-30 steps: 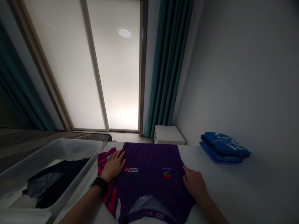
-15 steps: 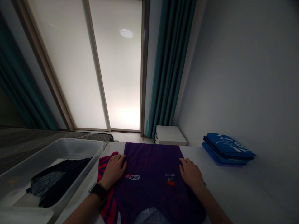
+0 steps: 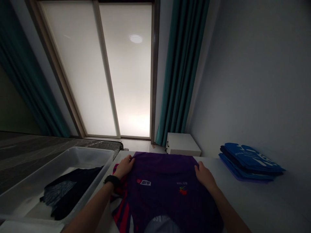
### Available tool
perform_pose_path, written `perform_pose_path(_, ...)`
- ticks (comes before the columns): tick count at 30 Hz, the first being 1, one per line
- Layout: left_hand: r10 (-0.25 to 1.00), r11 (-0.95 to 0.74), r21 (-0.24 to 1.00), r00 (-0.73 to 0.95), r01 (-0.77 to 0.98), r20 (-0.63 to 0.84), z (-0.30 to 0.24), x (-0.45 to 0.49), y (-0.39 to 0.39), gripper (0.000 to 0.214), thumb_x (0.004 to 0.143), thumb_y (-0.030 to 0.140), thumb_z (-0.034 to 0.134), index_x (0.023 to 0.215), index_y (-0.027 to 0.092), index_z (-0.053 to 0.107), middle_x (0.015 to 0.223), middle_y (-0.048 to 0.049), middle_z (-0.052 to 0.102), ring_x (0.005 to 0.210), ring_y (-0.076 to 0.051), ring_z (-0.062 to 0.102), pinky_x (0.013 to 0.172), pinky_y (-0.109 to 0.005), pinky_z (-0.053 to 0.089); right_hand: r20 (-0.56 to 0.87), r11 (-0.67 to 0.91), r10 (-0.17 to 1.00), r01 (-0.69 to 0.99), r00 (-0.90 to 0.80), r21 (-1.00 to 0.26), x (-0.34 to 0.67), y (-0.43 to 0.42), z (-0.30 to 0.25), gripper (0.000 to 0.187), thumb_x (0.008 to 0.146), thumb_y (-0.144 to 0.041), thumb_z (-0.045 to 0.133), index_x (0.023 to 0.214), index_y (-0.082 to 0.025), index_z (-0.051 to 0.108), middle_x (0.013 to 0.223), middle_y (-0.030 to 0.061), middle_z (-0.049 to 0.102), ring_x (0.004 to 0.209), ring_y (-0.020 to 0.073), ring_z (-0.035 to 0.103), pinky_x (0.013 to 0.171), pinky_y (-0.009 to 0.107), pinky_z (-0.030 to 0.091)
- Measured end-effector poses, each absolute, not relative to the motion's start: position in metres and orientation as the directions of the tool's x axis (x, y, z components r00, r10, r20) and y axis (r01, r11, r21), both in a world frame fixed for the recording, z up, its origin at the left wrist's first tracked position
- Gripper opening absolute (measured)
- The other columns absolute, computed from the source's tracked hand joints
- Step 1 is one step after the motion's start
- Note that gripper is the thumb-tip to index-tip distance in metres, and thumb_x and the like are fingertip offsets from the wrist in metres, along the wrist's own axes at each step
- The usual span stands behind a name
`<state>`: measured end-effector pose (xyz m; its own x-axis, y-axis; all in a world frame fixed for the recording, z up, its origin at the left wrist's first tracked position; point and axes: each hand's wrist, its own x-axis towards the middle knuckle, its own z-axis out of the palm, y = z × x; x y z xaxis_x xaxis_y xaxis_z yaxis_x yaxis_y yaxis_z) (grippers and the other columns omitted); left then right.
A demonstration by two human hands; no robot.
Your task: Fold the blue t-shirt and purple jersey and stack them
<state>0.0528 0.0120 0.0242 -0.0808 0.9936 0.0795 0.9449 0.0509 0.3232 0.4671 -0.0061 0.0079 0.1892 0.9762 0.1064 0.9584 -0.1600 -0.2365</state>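
A purple sports shirt (image 3: 165,187) with red-and-blue striped sleeves and small chest logos lies flat on the white table (image 3: 255,204). My left hand (image 3: 125,166), a dark watch on its wrist, rests at the shirt's far left corner with fingers curled on the hem. My right hand (image 3: 204,174) lies at the far right corner, fingers bent over the fabric edge. Whether either hand pinches the cloth or only presses on it is unclear.
A clear plastic bin (image 3: 73,155) holding dark clothes stands at the left. A stack of folded blue shirts (image 3: 250,160) sits at the right by the wall. Beyond the table are a small white cabinet (image 3: 183,145), teal curtains (image 3: 182,71) and a frosted sliding door.
Both hands have slid away from me along the shirt's sides, from its middle to its far corners. The camera view has tilted slightly.
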Motion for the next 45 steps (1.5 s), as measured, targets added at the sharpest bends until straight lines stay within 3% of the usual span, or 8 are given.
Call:
perform_pose_path(7,0.992,0.060,0.378,-0.099,0.924,0.084,0.032,0.038,0.021,0.026,0.094,0.028,0.041,0.115,0.020,0.054,0.086,-0.0042,0.073,0.085,-0.022,0.069,0.069,-0.028,0.045,0.141,-0.154,0.971,0.955,0.194,-0.255,0.487,0.017,0.027,0.049,0.095,-0.029,0.033,0.142,-0.017,0.041,0.115,0.0142,0.068,0.103,0.0259,0.065,0.084,0.034,0.046)
perform_pose_path(13,0.994,0.054,0.345,-0.085,0.937,0.075,0.025,0.039,0.004,0.021,0.085,0.018,0.048,0.099,0.021,0.063,0.082,-0.0076,0.072,0.084,-0.028,0.068,0.067,-0.033,0.045,0.016,-0.087,0.995,0.962,0.094,-0.259,0.492,0.010,0.005,0.042,0.081,-0.014,0.046,0.116,-0.022,0.066,0.101,0.0078,0.074,0.090,0.0227,0.070,0.078,0.031,0.049)
perform_pose_path(20,0.962,0.011,0.380,-0.114,0.925,0.248,0.033,0.050,0.003,0.033,0.100,0.025,0.025,0.117,0.022,0.053,0.117,-0.0098,0.066,0.100,-0.024,0.064,0.078,-0.032,0.044,0.305,0.091,0.952,0.930,0.023,-0.356,0.491,0.006,0.012,0.048,0.095,-0.021,0.024,0.132,-0.021,0.054,0.134,0.0065,0.059,0.121,0.0202,0.056,0.102,0.033,0.040)
perform_pose_path(25,0.985,0.003,0.409,-0.073,0.912,0.156,0.014,0.047,-0.006,0.019,0.092,0.024,0.044,0.103,0.021,0.058,0.088,-0.0049,0.072,0.083,-0.023,0.068,0.068,-0.029,0.045,0.119,0.011,0.992,0.943,0.030,-0.333,0.496,-0.004,-0.007,0.043,0.090,-0.023,0.036,0.127,-0.020,0.057,0.122,0.0075,0.067,0.107,0.0223,0.064,0.093,0.034,0.045)
perform_pose_path(31,0.961,-0.124,0.496,-0.022,0.860,0.277,-0.001,0.036,-0.022,0.032,0.095,0.034,0.039,0.119,0.018,0.052,0.094,-0.0063,0.071,0.092,-0.023,0.067,0.084,-0.034,0.048,0.260,0.131,0.964,0.949,-0.055,-0.286,0.502,-0.027,-0.020,0.044,0.092,-0.040,0.037,0.126,-0.022,0.059,0.115,0.0080,0.069,0.109,0.0252,0.060,0.101,0.041,0.037)
perform_pose_path(35,0.940,-0.142,0.313,0.029,0.939,0.341,-0.005,0.038,-0.040,0.037,0.096,0.035,0.037,0.123,0.016,0.054,0.109,-0.0115,0.067,0.106,-0.028,0.060,0.092,-0.042,0.043,0.333,0.279,0.922,0.936,-0.197,-0.216,0.499,-0.046,-0.028,0.045,0.094,-0.034,0.034,0.130,-0.020,0.056,0.121,0.0096,0.066,0.112,0.0244,0.059,0.099,0.039,0.038)
perform_pose_path(39,0.936,-0.134,0.023,0.118,0.991,0.333,-0.006,0.043,-0.061,0.038,0.097,0.034,0.040,0.126,0.016,0.056,0.116,-0.0130,0.061,0.109,-0.031,0.053,0.093,-0.043,0.040,0.309,0.140,0.943,0.990,-0.123,-0.033,0.493,-0.063,-0.031,0.048,0.096,-0.026,0.026,0.138,-0.022,0.050,0.113,0.0102,0.069,0.098,0.0245,0.064,0.087,0.039,0.042)
perform_pose_path(45,0.943,-0.062,-0.073,0.082,0.995,0.322,-0.003,0.043,-0.086,0.039,0.098,0.037,0.039,0.125,0.017,0.059,0.118,-0.0145,0.059,0.109,-0.033,0.051,0.089,-0.043,0.039,0.127,-0.047,0.991,0.998,0.041,0.041,0.492,-0.086,-0.027,0.046,0.098,-0.029,0.025,0.132,-0.022,0.055,0.117,0.0102,0.070,0.095,0.0252,0.068,0.085,0.040,0.044)
